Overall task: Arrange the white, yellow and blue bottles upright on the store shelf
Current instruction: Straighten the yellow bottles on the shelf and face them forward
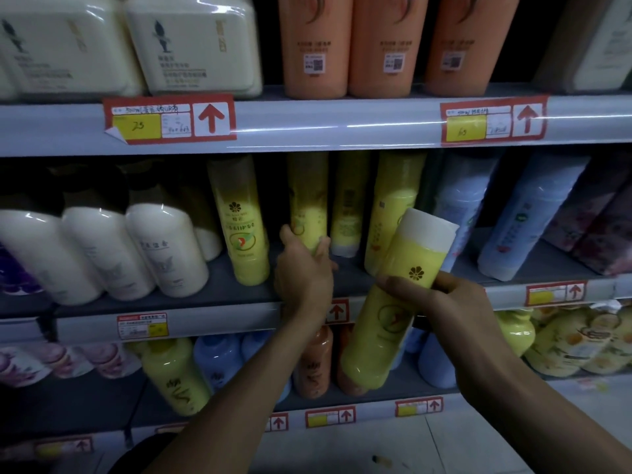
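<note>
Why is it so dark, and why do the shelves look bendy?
Head view: dim light throughout; white glare streaks on the upper shelf edge and wrapped cream bottles; the wide lens bows shelves, leaning side bottles; the tilted yellow bottle in the right hand and the upright yellow bottle the left hand grips look soft.

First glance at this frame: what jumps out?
The right hand grips a yellow bottle with a white cap, tilted, in front of the middle shelf at centre right. Just left of it, the left hand holds a second bottle, also yellow, standing on that shelf. Above, red arrow tags sit on the upper shelf edge under orange bottles.
</note>
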Demonstrator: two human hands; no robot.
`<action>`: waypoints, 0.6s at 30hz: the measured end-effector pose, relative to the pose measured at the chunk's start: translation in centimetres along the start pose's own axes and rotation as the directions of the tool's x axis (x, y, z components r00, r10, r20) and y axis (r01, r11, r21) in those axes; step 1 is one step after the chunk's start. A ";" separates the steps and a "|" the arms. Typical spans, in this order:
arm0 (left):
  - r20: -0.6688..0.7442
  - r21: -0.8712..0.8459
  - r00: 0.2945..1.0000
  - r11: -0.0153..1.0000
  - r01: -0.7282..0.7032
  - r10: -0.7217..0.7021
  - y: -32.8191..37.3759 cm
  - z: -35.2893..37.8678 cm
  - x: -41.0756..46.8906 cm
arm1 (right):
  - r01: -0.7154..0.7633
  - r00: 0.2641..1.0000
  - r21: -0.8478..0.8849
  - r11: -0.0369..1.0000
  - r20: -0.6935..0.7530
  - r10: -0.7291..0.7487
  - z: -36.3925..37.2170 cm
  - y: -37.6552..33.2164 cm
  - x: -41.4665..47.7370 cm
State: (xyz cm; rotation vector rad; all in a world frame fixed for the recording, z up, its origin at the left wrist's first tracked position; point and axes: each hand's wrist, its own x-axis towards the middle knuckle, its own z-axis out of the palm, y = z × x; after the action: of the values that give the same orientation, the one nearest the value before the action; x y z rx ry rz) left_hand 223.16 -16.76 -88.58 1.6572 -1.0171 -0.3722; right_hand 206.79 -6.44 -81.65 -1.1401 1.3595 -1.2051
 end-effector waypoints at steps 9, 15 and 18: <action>0.202 -0.338 0.973 0.940 -0.037 0.111 -0.9 -3.2 -3.2 | -0.058 0.998 0.269 0.961 0.024 0.053 0.1 -1.4 -0.6; 0.290 -0.357 0.935 0.930 -0.094 0.205 -1.8 -5.1 -4.0 | -0.231 0.968 0.523 0.821 0.213 0.136 -1.1 -2.9 -1.6; 0.314 -0.348 0.908 0.923 -0.163 0.279 -2.2 -5.9 -4.1 | -0.299 0.942 0.566 0.768 0.303 0.143 -1.4 -2.9 -1.3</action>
State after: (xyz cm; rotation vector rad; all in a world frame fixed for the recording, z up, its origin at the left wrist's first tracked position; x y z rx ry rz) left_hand 225.80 -9.73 -89.50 1.1906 -1.3294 -0.6636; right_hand 205.72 -5.25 -78.61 -0.6117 0.7922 -1.1578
